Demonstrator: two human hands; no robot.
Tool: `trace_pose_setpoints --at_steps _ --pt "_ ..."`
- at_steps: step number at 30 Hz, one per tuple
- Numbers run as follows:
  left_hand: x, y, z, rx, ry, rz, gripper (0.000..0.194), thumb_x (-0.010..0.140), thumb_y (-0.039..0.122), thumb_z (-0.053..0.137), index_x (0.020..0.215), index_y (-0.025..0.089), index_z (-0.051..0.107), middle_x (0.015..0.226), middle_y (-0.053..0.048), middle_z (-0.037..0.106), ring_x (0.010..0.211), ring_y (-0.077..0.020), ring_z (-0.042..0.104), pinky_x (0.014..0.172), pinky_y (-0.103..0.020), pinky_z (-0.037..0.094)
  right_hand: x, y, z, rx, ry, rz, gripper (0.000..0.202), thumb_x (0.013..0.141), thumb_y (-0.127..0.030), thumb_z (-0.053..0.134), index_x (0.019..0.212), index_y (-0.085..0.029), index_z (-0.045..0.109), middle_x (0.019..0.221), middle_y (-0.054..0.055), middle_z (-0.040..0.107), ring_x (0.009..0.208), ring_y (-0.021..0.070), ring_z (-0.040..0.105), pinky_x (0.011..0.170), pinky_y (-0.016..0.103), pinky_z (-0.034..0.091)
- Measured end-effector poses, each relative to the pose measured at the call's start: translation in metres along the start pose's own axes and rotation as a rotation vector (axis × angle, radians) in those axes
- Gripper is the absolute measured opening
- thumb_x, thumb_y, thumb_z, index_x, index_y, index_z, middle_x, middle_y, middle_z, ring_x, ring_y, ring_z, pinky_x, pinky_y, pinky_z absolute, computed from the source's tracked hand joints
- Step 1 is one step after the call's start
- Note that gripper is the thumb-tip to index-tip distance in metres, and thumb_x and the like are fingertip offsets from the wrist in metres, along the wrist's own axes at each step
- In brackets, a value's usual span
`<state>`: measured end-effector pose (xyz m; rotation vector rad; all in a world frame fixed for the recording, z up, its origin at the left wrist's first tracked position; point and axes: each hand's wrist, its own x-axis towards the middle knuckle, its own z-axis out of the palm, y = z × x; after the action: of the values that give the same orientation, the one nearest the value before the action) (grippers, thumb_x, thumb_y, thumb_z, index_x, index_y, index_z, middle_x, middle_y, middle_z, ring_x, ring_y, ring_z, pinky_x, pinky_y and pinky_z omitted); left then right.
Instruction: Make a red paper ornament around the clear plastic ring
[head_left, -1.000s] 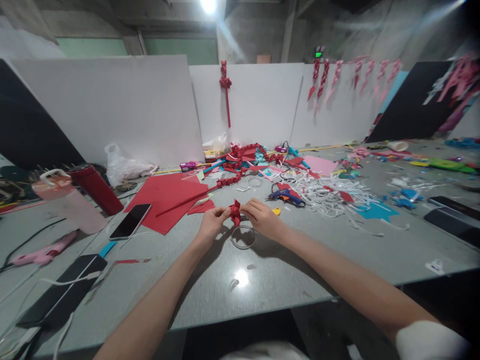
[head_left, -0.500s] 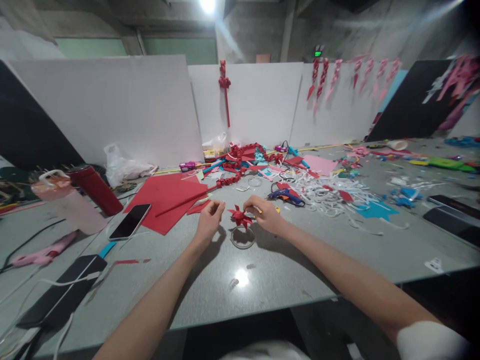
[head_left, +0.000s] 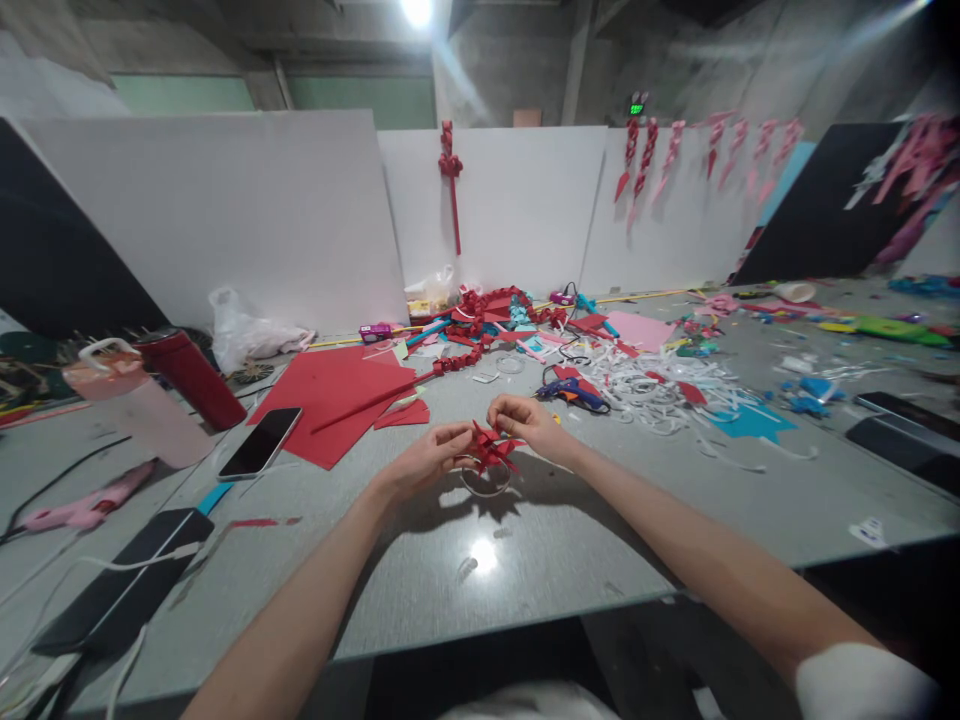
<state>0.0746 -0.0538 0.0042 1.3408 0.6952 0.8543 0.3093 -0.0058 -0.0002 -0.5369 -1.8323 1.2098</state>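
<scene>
A red folded-paper star (head_left: 495, 452) with several pointed tips is held between my two hands, just above the table. My left hand (head_left: 429, 455) pinches its left side with thumb and fingers. At its top, the closed fingertips of my right hand (head_left: 526, 424) grip one of the points. Under the star lies a clear round ring (head_left: 486, 484), partly hidden by it. Behind my left hand rest a large red paper sheet (head_left: 330, 390) and a smaller red piece (head_left: 405, 412).
Blue glue gun (head_left: 574, 390) and a heap of white paper strips (head_left: 660, 375) sit behind my right hand. On the left are a phone (head_left: 261, 443), a red bottle (head_left: 191, 380), a pink bottle (head_left: 139, 410), a pink glue gun (head_left: 94, 503) and a black power bank (head_left: 124, 580).
My left hand has moved right and taken hold of the star's left side. The star has turned and sits slightly lower and to the right. My right hand has barely moved.
</scene>
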Motion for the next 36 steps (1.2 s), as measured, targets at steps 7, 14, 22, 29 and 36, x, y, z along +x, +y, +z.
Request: trace_pose_setpoints --at_steps 7,14,22,29,36 --pt "0.002 -0.001 -0.001 -0.016 -0.032 -0.008 0.041 0.078 0.060 0.091 0.098 0.026 0.079 0.104 -0.010 0.078 0.093 -0.0238 0.076 0.092 -0.042 0.059 0.000 0.009 -0.001 0.044 -0.061 0.037 0.050 0.093 -0.067 0.075 0.093 -0.018 0.067 0.080 -0.002 0.060 0.070 0.0129 0.052 0.064 0.024 0.043" --pt "0.004 -0.007 -0.006 0.068 0.055 0.080 0.040 0.072 0.056 0.095 0.087 0.023 0.079 0.094 -0.011 0.080 0.083 -0.0253 0.075 0.081 -0.042 0.060 0.000 0.004 0.004 0.039 -0.061 0.075 0.047 0.093 -0.064 0.077 0.102 -0.018 0.073 0.085 0.000 0.065 0.073 0.0134 0.058 0.070 0.026 0.049" --pt "0.012 -0.010 -0.011 0.048 0.176 0.218 0.038 0.073 0.049 0.097 0.088 0.019 0.080 0.094 -0.008 0.080 0.084 -0.0200 0.073 0.081 -0.033 0.056 0.002 0.007 -0.001 0.143 0.103 0.162 0.053 0.097 -0.070 0.068 0.106 -0.019 0.079 0.093 0.004 0.068 0.083 0.0161 0.064 0.078 0.028 0.054" --pt "0.015 -0.011 -0.016 0.006 0.217 0.276 0.040 0.071 0.049 0.098 0.086 0.017 0.078 0.094 -0.007 0.080 0.081 -0.0191 0.072 0.081 -0.033 0.056 -0.004 0.004 -0.002 0.341 0.010 0.129 0.040 0.085 -0.047 0.090 0.112 -0.020 0.077 0.096 0.004 0.076 0.082 0.0160 0.070 0.079 0.030 0.056" --pt "0.015 -0.009 -0.017 0.060 0.204 0.285 0.035 0.071 0.044 0.099 0.083 0.017 0.079 0.101 -0.010 0.081 0.090 -0.0217 0.075 0.090 -0.037 0.058 -0.003 0.010 -0.005 0.240 0.004 0.141 0.038 0.089 -0.051 0.086 0.108 -0.018 0.079 0.092 0.003 0.076 0.078 0.0142 0.069 0.076 0.027 0.053"
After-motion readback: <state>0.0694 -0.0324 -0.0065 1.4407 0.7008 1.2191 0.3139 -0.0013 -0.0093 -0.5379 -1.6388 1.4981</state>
